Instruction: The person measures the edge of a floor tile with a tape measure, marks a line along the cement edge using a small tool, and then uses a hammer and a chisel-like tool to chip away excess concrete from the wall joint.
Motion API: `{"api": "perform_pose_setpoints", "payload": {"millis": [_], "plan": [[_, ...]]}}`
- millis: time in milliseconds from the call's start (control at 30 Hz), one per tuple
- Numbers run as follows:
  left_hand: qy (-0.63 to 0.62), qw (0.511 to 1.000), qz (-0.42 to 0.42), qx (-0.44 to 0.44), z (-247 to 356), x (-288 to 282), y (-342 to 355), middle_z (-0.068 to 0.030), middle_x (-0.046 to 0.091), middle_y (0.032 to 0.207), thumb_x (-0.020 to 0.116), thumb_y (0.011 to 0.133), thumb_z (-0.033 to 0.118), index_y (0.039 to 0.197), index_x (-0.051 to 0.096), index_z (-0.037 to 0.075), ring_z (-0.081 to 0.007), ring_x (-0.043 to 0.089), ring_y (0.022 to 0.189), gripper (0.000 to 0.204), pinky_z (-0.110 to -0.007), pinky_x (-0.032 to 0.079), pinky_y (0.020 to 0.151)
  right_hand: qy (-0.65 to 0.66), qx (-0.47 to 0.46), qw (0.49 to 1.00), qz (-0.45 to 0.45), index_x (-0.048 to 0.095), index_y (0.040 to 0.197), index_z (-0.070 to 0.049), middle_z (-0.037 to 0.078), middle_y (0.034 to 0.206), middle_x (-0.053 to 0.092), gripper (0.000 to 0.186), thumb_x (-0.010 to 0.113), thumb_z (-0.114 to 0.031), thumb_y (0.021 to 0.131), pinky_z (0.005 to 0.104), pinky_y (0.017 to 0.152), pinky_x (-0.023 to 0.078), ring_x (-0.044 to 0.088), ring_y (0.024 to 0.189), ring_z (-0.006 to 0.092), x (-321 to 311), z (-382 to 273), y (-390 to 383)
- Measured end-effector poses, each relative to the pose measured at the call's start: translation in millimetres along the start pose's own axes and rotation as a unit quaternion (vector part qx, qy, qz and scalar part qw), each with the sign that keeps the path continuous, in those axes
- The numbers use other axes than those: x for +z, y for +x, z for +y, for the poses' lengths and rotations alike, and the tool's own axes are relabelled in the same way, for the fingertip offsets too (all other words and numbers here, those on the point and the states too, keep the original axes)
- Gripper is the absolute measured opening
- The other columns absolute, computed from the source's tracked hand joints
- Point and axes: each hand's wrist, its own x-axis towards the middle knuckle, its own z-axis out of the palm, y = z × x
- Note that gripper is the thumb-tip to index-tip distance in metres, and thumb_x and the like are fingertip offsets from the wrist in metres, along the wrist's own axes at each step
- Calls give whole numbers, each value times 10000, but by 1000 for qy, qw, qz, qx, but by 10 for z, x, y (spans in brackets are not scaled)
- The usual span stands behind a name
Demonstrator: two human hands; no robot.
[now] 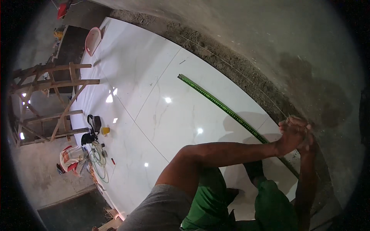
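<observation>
Two hands (pixel 291 138) together near a string (pixel 219 58), partly curled, any grip unclear, green measuring strip (pixel 222 106) on white tiles (pixel 173 123)

A plain grey short sleeve (pixel 156 208) and loose, softly creased green trousers (pixel 206 198)

Glossy white floor tiles (pixel 127 77), faint grey veining, thin dark joints (pixel 134 120) crossing. Small bright lamp-like reflections (pixel 168 100) on tile surface. Bare grey wall (pixel 246 23) along far and right sides, patchy finish. Strip of rough, crumbly ground (pixel 219 59) between tiles and wall. Left: rough wooden frame (pixel 58 82) of beams and braces, bright gaps (pixel 22 136) showing through. Near left: stained wall (pixel 48 179), dark rectangular area (pixel 73 211), opening or panel unclear.
</observation>
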Motion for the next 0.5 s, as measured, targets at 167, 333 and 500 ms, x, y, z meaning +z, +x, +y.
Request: {"api": "perform_pose_setpoints", "payload": {"millis": [167, 333, 500], "plan": [[687, 395, 437, -426, -992, 570, 36, -172, 715, 1171, 589, 1034, 352, 1258, 620, 20, -244, 691, 1083, 401, -395, 534, 961, -16, 82, 991, -105, 595, 1253, -10, 180, 1095, 656, 519, 683, -432, 963, 479, 839, 557, 680, 957, 279, -330, -223, -16], [689, -13, 391, -610, -1301, 998, -95, -160, 733, 1141, 624, 997, 206, 1239, 635, 13, -275, 710, 1030, 310, -419, 542, 946, -68, 172, 970, -160, 665, 1102, -12, 114, 834, 701, 366, 689, -354, 974, 427, 714, 567, 684, 765, 227, -237, -177, 127], [685, -277, -77, -670, -694, 1384, 146, -143, 740, 1126, 627, 911, 57, 1206, 663, 21, -314, 701, 1011, 299, -432, 539, 942, -321, 127, 938, 22, 702, 1005, -23, 13, 695, 582, 242, 667, -251, 933, 280, 588, 455, 553, 611, 129, -485, 54, 61]]}}
